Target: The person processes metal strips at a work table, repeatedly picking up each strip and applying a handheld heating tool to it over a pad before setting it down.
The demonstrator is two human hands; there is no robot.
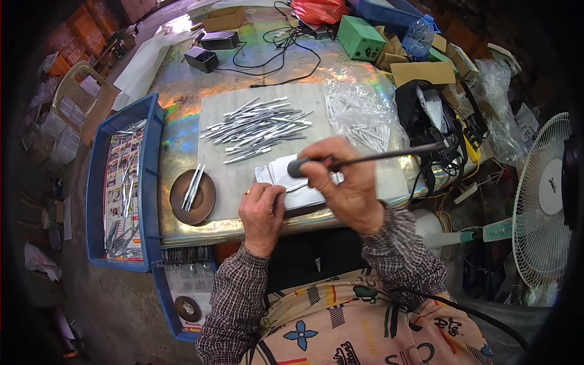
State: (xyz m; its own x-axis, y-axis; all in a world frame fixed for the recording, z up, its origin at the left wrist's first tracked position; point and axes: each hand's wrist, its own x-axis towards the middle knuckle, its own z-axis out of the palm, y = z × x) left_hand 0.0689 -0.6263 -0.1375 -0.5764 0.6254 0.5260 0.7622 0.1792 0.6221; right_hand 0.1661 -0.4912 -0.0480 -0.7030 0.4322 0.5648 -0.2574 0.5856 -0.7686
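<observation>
My left hand is closed at the near edge of a white block or pad, its thumb and fingertips pinching what looks like a slim silver metal piece. In my right hand is a dark hand tool with a rounded end, held above the pad. A long black shaft or cord stretches from it to the right; its working tip is hidden. Beyond the pad lies a heap of slim silver metal pieces, tweezer-like in shape. Several more rest in a round brown dish left of my left hand.
At the left stands a blue tray with more metal pieces. Clear plastic bags of similar pieces lie at the right, near a black bag. A green box and cables sit farther back. A fan stands right.
</observation>
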